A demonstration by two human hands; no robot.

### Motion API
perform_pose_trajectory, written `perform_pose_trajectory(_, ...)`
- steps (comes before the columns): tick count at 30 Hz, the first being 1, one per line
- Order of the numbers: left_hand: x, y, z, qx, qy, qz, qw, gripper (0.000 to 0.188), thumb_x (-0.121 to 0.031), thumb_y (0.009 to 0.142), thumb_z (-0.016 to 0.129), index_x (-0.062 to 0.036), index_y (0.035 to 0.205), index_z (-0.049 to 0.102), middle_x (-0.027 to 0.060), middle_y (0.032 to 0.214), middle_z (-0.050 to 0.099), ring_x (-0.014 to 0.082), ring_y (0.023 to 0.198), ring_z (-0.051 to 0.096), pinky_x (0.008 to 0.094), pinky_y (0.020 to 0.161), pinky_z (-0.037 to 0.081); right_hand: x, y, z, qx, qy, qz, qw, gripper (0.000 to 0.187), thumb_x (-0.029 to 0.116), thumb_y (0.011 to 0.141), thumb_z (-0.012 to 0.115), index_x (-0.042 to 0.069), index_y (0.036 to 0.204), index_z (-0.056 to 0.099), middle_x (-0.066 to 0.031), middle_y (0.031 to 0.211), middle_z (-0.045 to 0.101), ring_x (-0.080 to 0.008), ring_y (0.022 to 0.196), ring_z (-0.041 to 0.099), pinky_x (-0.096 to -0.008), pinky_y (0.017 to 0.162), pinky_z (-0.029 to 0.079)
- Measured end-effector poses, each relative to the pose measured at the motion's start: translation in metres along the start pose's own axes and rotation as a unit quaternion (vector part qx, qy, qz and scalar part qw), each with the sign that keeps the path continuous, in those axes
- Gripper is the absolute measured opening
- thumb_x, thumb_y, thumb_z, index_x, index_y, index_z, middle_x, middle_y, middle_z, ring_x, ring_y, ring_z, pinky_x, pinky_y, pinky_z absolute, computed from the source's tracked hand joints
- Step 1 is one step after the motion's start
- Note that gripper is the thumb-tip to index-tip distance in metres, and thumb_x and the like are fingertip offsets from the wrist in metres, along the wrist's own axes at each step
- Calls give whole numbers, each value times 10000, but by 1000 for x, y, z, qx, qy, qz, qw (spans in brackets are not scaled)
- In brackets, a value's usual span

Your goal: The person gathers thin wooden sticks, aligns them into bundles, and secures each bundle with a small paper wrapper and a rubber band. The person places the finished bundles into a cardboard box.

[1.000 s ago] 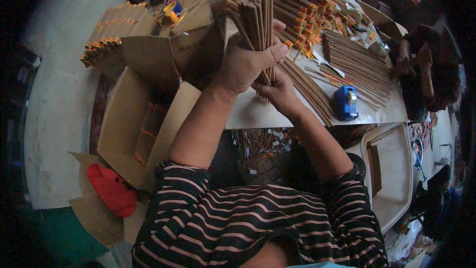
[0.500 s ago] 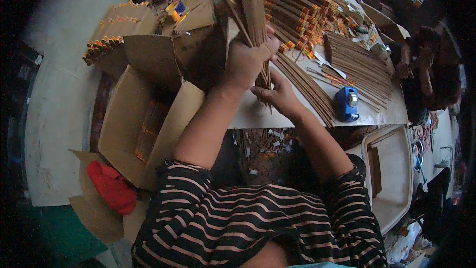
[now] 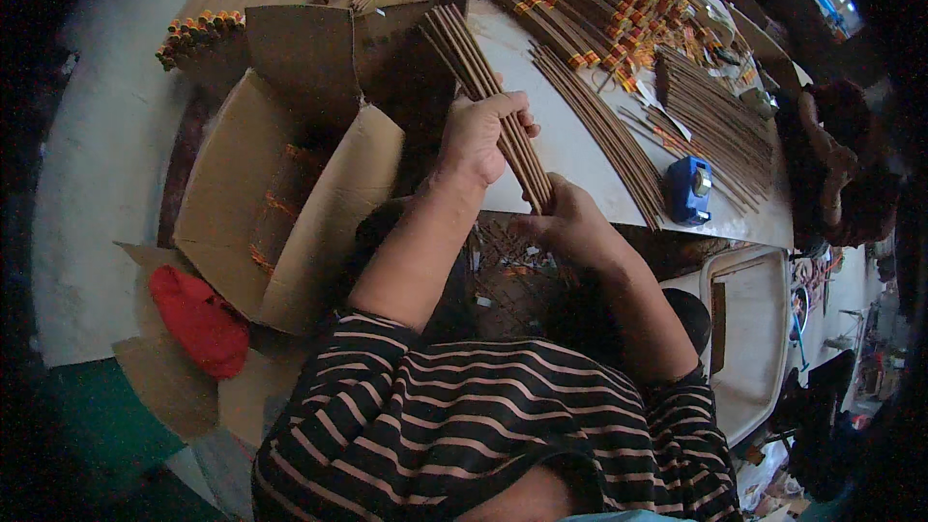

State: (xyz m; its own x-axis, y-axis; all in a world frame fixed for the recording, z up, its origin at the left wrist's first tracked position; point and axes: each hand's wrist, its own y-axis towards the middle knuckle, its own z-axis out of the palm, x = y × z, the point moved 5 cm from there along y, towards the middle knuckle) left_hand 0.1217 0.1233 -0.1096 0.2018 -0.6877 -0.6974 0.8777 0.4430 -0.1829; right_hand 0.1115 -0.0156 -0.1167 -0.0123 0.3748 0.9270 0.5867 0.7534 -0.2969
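A bundle of long brown incense sticks (image 3: 468,56) slants above the near left edge of the white table, its upper end leaning left. My left hand (image 3: 474,138) is closed round the middle of it, thumb across the front. Lower down, my right hand (image 3: 570,217) has its fingers and thumb about the bottom end. Right of the bundle, a row of loose incense sticks (image 3: 604,135) lies on the table (image 3: 503,195). A blue tape dispenser (image 3: 688,190) stands near the table's front edge.
Banded bundles with red and yellow wraps (image 3: 580,0) are stacked at the back. An open cardboard box (image 3: 227,159) sits at left, with a red cloth (image 3: 198,321) below it. At right are a white tub (image 3: 764,329) and another person's arm (image 3: 826,159).
The bundle has come down and toward me, tilting further to the left, with both hands round it. My view has shifted, so the table and box sit differently.
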Motion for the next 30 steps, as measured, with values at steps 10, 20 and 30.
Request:
perform_pose_trajectory(10, 11, 4, -1, 173, -82, -60, 980, 459, 46, 638, 482, -2, 1093, 450, 225, 1025, 552, 359, 966, 552, 477, 874, 453, -9, -16, 8, 90, 313, 80, 942, 364, 77, 776, 616, -27, 1081, 447, -100, 774, 568, -193, 661, 577, -287, 621, 476)
perform_pose_trajectory(20, 5, 5, -2, 227, -154, -81, 958, 654, 21, 510, 422, -1, 1164, 443, 259, 1132, 496, 390, 1087, 470, 512, 976, 345, -7, -14, 8, 84, 342, 71, 933, 363, 239, 878, 497, -20, 1121, 422, -142, 862, 575, -230, 744, 600, -323, 676, 503)
perform_pose_trajectory(30, 4, 4, -3, 231, -195, -104, 948, 625, 2, 526, 407, 98, 1143, 426, 243, 1119, 510, 354, 1066, 495, 490, 945, 389, -8, -17, 8, 121, 416, 76, 898, 370, 240, 917, 408, -21, 1178, 388, -165, 967, 576, -259, 810, 614, -338, 693, 520)
